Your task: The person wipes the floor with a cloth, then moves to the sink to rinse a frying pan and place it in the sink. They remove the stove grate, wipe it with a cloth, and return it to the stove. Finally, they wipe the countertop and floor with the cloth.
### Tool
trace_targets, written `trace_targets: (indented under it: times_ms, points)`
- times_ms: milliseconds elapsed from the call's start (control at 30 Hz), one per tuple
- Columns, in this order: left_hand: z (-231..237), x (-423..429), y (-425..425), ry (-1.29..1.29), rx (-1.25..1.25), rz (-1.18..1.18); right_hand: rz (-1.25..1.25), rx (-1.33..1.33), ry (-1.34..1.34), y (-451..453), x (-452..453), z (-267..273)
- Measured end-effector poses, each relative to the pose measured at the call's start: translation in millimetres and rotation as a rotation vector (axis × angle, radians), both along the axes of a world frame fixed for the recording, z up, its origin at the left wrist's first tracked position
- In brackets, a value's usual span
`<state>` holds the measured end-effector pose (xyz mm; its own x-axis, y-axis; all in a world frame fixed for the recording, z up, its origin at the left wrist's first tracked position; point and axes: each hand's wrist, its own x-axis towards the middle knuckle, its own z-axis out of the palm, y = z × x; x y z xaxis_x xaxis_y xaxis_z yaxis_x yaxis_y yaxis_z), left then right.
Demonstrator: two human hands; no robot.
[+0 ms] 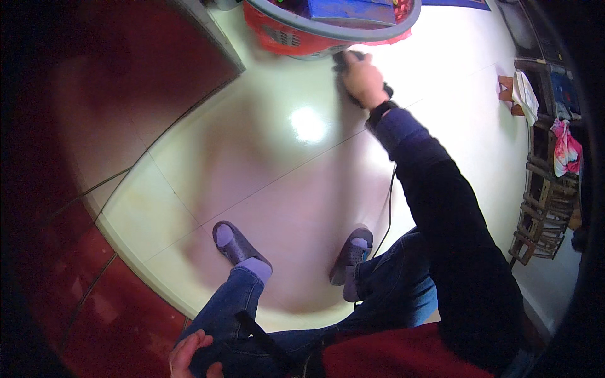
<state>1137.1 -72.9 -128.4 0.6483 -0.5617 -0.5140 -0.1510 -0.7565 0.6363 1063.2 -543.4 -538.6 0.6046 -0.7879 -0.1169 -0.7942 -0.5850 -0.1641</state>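
My right hand (364,81) is stretched forward over the floor, closed around a dark hand-held object (352,57). The blur and my fingers hide what kind of object it is. Just beyond it stands a red plastic basket with a grey rim (331,34), and a blue box (352,12) lies in it. Whether the dark object touches the basket, I cannot tell. My left hand (191,354) is at the bottom edge above my left thigh, partly cut off. Its fingers are loosely bent and apart from the thumb, with nothing seen between them.
A thin black cable (390,208) runs down past my right foot. Dark red cabinet fronts (127,293) line the left side. On the right are a small wooden stool (506,90) with a white cloth (525,97), and wooden racks (541,212) with a pink-and-white cloth (566,149).
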Motion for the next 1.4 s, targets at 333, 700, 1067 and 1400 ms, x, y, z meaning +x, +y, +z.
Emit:
trace_targets:
  times_ms: [333, 700, 1067, 1400]
  points:
    - [5.9, 14.6, 4.7, -0.005, 0.063, -0.05, 0.122, 0.19, -0.112, 129.0, 80.1, 17.8]
    - [4.0, 23.4, 25.0, 0.005, 0.068, 0.033, -0.059, 0.13, -0.178, 74.8, 111.6, 8.7]
    - [-4.6, 33.7, 23.2, 0.002, 0.056, 0.003, -0.188, 0.21, -0.305, 63.9, 190.8, 2.7]
    - [-10.9, 38.5, 25.1, 0.065, 0.143, 0.129, 0.131, 0.355, -0.225, -12.5, 247.2, -37.9]
